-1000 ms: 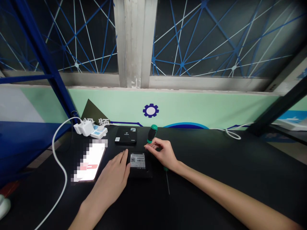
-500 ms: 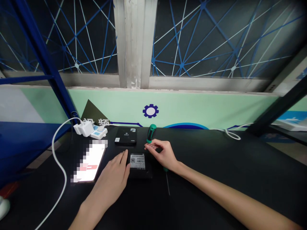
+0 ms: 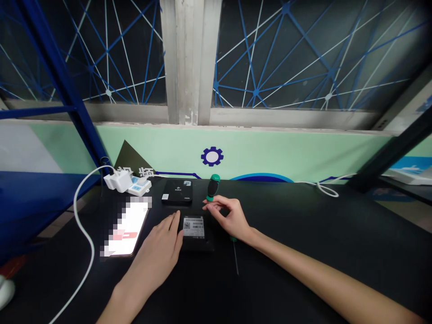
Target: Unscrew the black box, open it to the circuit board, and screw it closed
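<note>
A black box [image 3: 197, 245] with a white printed label lies on the black table in front of me. My left hand [image 3: 162, 243] rests along its left side, fingers stretched out and touching it. At the box's far right corner, my right hand [image 3: 227, 216] pinches a green-and-black screwdriver [image 3: 213, 188] just below its handle. That screwdriver stands nearly upright; its tip is hidden by the fingers. Under my right wrist lies a second screwdriver [image 3: 236, 258], its thin shaft pointing toward me and most of its handle covered by the hand.
Beyond the box sits another black box [image 3: 177, 191]. To the left lie a lit phone [image 3: 130, 227] and a white power strip [image 3: 139, 185] with a plugged-in charger [image 3: 119, 181]. A white cable [image 3: 92, 243] curves down the left side. Another cable [image 3: 327, 191] loops at the back right.
The upright screwdriver's handle appears turned slightly in my right hand's fingers. My left hand and both boxes stay where they were.
</note>
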`<action>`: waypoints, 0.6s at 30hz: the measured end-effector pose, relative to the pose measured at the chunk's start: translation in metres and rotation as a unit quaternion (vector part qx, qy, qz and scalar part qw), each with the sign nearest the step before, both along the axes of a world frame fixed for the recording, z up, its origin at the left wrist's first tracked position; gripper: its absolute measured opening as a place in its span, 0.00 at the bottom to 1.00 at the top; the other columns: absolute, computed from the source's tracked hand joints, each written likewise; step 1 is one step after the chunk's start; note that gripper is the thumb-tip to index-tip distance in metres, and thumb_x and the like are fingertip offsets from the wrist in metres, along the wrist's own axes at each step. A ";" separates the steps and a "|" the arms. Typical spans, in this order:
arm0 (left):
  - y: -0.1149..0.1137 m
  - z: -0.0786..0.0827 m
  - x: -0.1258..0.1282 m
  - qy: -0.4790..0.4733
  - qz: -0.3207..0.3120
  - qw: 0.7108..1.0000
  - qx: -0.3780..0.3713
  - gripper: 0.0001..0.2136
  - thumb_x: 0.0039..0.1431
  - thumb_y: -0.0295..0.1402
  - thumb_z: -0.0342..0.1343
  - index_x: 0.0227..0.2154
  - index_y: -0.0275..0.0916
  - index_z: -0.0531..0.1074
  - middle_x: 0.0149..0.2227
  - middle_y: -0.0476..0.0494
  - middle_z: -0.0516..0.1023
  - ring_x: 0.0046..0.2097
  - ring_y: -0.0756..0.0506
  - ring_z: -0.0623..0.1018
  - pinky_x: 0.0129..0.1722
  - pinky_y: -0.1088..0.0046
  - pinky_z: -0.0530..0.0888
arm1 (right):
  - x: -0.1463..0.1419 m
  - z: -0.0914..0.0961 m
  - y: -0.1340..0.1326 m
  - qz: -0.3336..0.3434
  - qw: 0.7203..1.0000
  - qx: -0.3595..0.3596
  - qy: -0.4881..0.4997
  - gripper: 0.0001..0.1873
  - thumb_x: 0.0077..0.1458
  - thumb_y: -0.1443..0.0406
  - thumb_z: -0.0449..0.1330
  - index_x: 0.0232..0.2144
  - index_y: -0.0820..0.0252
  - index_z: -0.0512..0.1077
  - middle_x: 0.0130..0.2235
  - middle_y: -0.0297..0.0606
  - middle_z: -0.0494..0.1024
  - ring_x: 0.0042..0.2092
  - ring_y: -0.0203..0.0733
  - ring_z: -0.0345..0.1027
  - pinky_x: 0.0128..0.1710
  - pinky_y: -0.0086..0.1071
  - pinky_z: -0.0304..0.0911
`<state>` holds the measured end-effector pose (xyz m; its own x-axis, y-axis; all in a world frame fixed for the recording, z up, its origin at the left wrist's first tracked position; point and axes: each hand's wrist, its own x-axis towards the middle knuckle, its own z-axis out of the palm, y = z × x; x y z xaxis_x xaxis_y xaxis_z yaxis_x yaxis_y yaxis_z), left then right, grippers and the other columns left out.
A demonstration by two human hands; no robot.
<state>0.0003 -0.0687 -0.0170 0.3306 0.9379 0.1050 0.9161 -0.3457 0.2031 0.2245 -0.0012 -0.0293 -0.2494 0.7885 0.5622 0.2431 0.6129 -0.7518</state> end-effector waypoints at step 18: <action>0.000 -0.001 -0.001 0.002 0.003 1.000 -0.005 0.28 0.71 0.40 0.33 0.67 0.30 0.56 0.66 0.32 0.64 0.65 0.38 0.67 0.61 0.56 0.68 | 0.000 -0.006 0.004 -0.026 1.000 -0.015 0.008 0.14 0.60 0.55 0.63 0.29 0.59 0.73 0.27 0.38 0.80 0.27 0.39 0.73 0.27 0.30 0.67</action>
